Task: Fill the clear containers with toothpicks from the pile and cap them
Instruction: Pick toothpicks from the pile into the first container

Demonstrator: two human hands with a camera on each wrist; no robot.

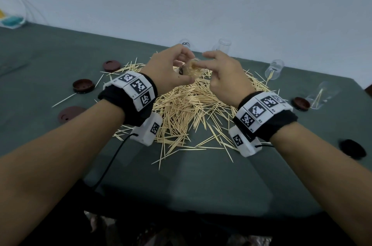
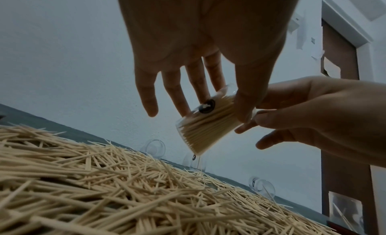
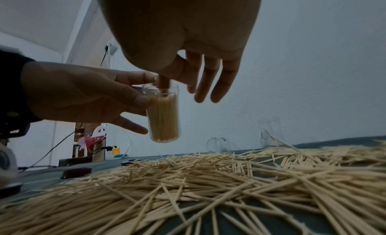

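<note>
My left hand (image 1: 173, 70) holds a clear container (image 1: 191, 71) packed with toothpicks above the toothpick pile (image 1: 187, 109). In the left wrist view its thumb and fingers pinch the container (image 2: 206, 126) near the open mouth, and the container tilts. My right hand (image 1: 218, 72) is beside it, its index finger pressing down on the toothpick ends inside the mouth while the other fingers stay straight. The right wrist view shows that finger dipping into the container (image 3: 165, 119). There is no cap on this container.
Dark red caps (image 1: 111, 65) (image 1: 83, 85) (image 1: 69, 114) lie left of the pile, and one cap (image 1: 301, 103) lies right. Other clear containers (image 1: 222, 45) (image 1: 274, 68) (image 1: 322, 94) stand or lie behind and to the right. A black round object (image 1: 352, 148) sits near the right edge.
</note>
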